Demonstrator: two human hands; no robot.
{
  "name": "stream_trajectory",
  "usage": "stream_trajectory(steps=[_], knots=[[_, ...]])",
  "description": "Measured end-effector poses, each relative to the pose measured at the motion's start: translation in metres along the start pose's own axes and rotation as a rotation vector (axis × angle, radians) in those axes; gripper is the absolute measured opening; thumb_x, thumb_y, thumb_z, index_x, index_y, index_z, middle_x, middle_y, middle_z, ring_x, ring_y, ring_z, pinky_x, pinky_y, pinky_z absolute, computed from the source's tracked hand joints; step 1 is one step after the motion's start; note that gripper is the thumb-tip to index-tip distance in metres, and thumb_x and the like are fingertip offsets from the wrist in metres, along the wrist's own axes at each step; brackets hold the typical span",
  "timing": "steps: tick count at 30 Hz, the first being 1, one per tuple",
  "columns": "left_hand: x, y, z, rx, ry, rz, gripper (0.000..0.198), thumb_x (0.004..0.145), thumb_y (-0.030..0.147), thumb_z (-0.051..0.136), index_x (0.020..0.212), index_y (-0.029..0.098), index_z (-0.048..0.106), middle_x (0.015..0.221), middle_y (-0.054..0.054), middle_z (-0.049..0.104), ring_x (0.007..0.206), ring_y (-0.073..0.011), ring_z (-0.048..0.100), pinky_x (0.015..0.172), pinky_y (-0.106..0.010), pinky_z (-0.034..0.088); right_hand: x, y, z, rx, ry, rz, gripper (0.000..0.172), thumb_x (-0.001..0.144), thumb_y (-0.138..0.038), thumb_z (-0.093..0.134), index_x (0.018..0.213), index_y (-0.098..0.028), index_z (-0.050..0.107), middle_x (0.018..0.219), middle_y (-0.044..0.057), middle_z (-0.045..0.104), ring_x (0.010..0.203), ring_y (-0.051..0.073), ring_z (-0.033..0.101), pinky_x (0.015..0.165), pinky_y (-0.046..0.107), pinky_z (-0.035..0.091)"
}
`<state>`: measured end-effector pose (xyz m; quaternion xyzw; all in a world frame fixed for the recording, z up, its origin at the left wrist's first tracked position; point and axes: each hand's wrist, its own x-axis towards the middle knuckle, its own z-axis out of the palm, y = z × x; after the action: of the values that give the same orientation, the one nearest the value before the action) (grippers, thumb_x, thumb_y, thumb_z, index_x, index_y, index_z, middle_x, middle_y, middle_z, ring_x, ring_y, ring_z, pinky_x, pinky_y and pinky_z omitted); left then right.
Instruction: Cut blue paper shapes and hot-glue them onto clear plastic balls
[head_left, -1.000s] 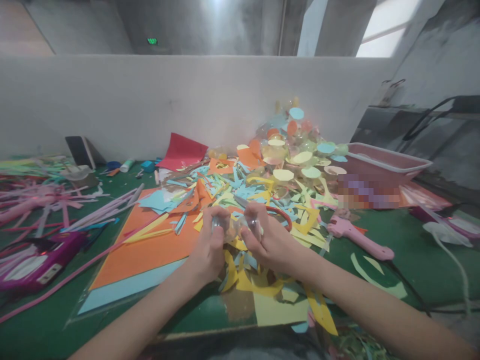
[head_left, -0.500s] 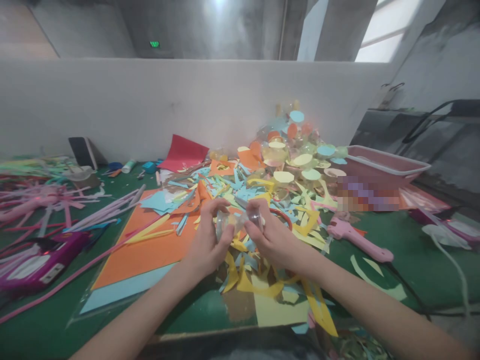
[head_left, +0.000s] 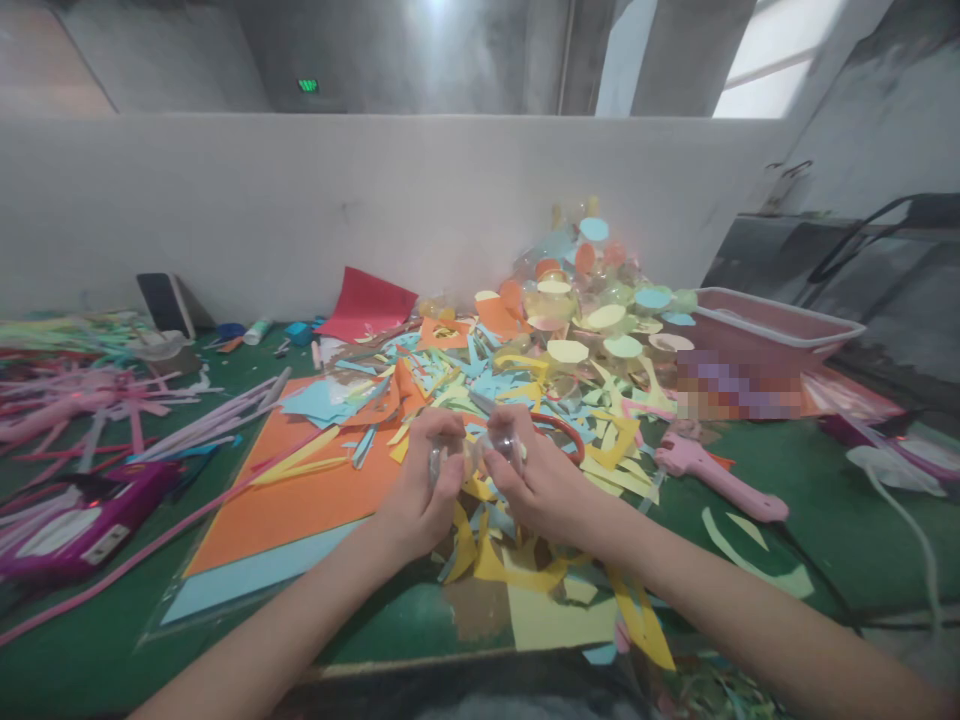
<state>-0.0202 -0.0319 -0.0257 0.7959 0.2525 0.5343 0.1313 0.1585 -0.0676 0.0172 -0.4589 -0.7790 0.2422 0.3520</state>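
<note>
Between my two hands, over the heap of paper scraps, is a clear plastic piece (head_left: pixel 475 452) with a rounded end on each side. My left hand (head_left: pixel 427 475) closes round its left end, thumb in front and fingers behind. The right end is pinched by the thumb and fingers of my right hand (head_left: pixel 532 475). My fingers cover much of it, so I cannot tell whether it is one part or two pressed together. Just behind my right hand lie scissors with a red handle (head_left: pixel 574 437). Yellow paper offcuts (head_left: pixel 517 572) spread below my hands.
Clear plastic pieces topped with paper discs (head_left: pixel 568 352) are piled against the wall. A pink glue gun (head_left: pixel 724 482) and a pink bin (head_left: pixel 780 330) are at right. Orange card (head_left: pixel 300 500), a purple device (head_left: pixel 90 525) and pink pipe cleaners (head_left: pixel 82 395) lie at left.
Both hands have closed in slightly round the clear plastic piece, which shows less between the fingers now. Nothing else on the table has moved.
</note>
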Motion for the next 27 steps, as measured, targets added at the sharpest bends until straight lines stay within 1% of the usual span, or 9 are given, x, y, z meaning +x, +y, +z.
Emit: stream_trajectory(steps=[4, 10, 16, 22, 24, 27], knots=[[-0.0007, 0.0006, 0.0008, -0.027, 0.008, 0.013, 0.014, 0.096, 0.026, 0.037, 0.11, 0.026, 0.039, 0.1, -0.005, 0.047, 0.093, -0.0191, 0.049, 0.083, -0.036, 0.045, -0.0011, -0.0026, -0.0002, 0.002, 0.002, -0.014, 0.021, 0.093, -0.034, 0.035, 0.107, -0.018, 0.037, 0.072, -0.002, 0.046, 0.062, 0.02, 0.052, 0.059, 0.032, 0.038], [-0.0022, -0.0006, 0.002, 0.022, 0.029, 0.003, 0.012, 0.095, 0.028, 0.036, 0.107, 0.025, 0.039, 0.098, -0.005, 0.048, 0.091, -0.02, 0.05, 0.08, -0.038, 0.045, -0.0017, -0.0024, 0.0009, -0.01, 0.006, 0.008, 0.022, 0.093, -0.034, 0.037, 0.107, -0.018, 0.038, 0.071, -0.003, 0.045, 0.057, 0.017, 0.049, 0.059, 0.031, 0.039], [-0.0016, -0.001, 0.0044, -0.037, 0.043, 0.004, 0.011, 0.096, 0.027, 0.037, 0.107, 0.025, 0.039, 0.097, -0.004, 0.047, 0.091, -0.0191, 0.048, 0.081, -0.037, 0.044, -0.0013, -0.0017, 0.0018, -0.01, 0.017, 0.013, 0.022, 0.093, -0.033, 0.039, 0.109, -0.018, 0.039, 0.073, -0.001, 0.048, 0.057, 0.017, 0.05, 0.06, 0.031, 0.04], [-0.0009, 0.0007, 0.0018, 0.037, 0.02, 0.014, 0.012, 0.096, 0.028, 0.034, 0.108, 0.025, 0.037, 0.098, -0.005, 0.046, 0.092, -0.0199, 0.049, 0.08, -0.039, 0.045, -0.0004, 0.0009, 0.0028, -0.033, 0.033, -0.015, 0.023, 0.094, -0.034, 0.04, 0.11, -0.018, 0.039, 0.074, -0.001, 0.05, 0.06, 0.018, 0.052, 0.062, 0.032, 0.042], [0.0, 0.0007, 0.0003, 0.058, 0.001, 0.023, 0.012, 0.096, 0.028, 0.035, 0.108, 0.026, 0.037, 0.1, -0.006, 0.047, 0.093, -0.0201, 0.049, 0.08, -0.039, 0.046, 0.0002, 0.0021, 0.0014, -0.024, 0.019, -0.023, 0.024, 0.094, -0.035, 0.04, 0.111, -0.018, 0.039, 0.074, -0.001, 0.05, 0.061, 0.017, 0.053, 0.061, 0.031, 0.042], [0.0035, 0.0005, -0.0023, 0.057, -0.019, 0.02, 0.015, 0.096, 0.028, 0.037, 0.111, 0.026, 0.038, 0.104, -0.006, 0.047, 0.098, -0.0202, 0.05, 0.084, -0.038, 0.045, 0.0015, 0.0034, -0.0022, 0.056, -0.041, -0.009, 0.026, 0.097, -0.039, 0.038, 0.114, -0.02, 0.037, 0.074, -0.003, 0.049, 0.06, 0.015, 0.052, 0.06, 0.029, 0.042]])
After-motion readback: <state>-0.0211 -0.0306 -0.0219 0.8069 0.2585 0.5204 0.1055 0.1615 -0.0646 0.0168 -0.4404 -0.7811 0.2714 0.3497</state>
